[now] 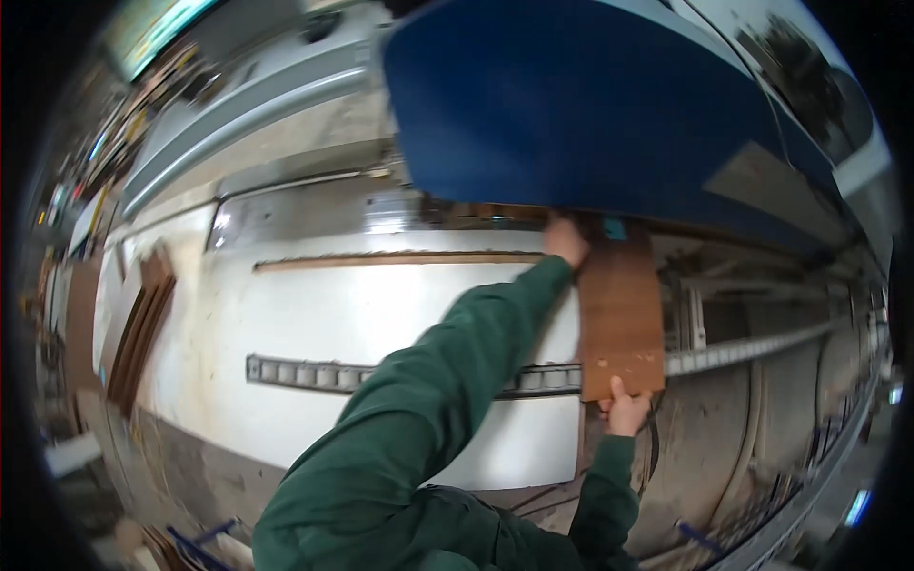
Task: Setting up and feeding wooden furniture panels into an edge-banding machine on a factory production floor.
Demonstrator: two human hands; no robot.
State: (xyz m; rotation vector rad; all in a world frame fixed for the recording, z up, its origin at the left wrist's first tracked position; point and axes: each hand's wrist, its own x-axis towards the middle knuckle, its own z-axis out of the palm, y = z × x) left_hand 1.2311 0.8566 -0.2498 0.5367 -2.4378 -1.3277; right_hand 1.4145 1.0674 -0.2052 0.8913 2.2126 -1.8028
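Note:
A brown wood-grain board (pixel 621 305) lies lengthwise away from me, across the right end of a white machine table (pixel 409 305). It has a teal patch near its far end and pale chipped marks near its close end. My right hand (pixel 626 411) grips the close end, thumb on top and fingers curled beneath. At the board's far left edge is my left hand (pixel 568 241), blurred, its fingers mostly hidden beside the blue hood. My left forearm in a green sleeve (pixel 428 371) crosses over the table.
A large blue machine hood (pixel 533 105) overhangs the table's far side. A roller track (pixel 309 372) runs across the table and on to the right. A thin brown strip (pixel 400 258) lies farther back. Several brown boards (pixel 143 328) are stacked at the left end.

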